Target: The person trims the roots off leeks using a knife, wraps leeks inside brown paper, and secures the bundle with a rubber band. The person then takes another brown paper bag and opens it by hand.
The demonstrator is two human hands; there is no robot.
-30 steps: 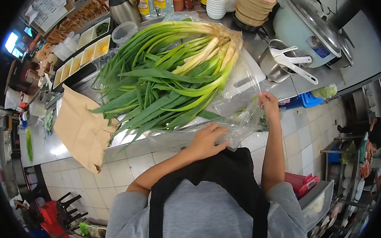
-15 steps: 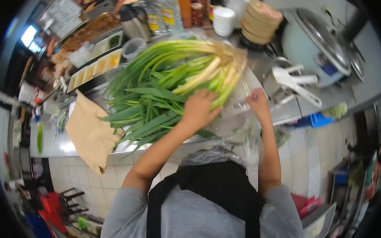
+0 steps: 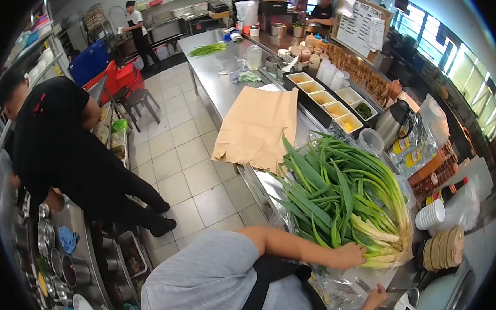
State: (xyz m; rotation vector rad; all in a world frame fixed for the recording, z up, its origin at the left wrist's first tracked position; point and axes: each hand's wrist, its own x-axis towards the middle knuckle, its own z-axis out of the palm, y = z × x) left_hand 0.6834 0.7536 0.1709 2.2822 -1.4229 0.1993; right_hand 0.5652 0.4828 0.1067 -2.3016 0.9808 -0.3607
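Observation:
A large bunch of green onions [image 3: 341, 196] lies on the steel counter, with its green tops to the left and its pale root ends to the right. My left hand [image 3: 350, 256] rests on the pale stalks, its fingers bent against them; whether it grips any is unclear. Nearer to me, my right hand [image 3: 376, 296] has its fingers pressed together beside clear plastic wrap [image 3: 339, 289]; what it holds is too small to make out. A sheet of brown paper [image 3: 259, 125] hangs partly over the counter's edge by the leaf tips.
Sauce trays [image 3: 323, 103], a steel jug [image 3: 394, 123], stacked white bowls [image 3: 430, 214] and stacked brown discs [image 3: 444, 248] stand beyond the bunch. A person in black [image 3: 64, 128] bends at the left shelves. Two more people stand farther back. Stools [image 3: 138, 104] are on the floor.
The view has swung left, bringing the aisle and people into sight. My left hand has gone from the plastic wrap onto the stalks. My right hand stays near the plastic.

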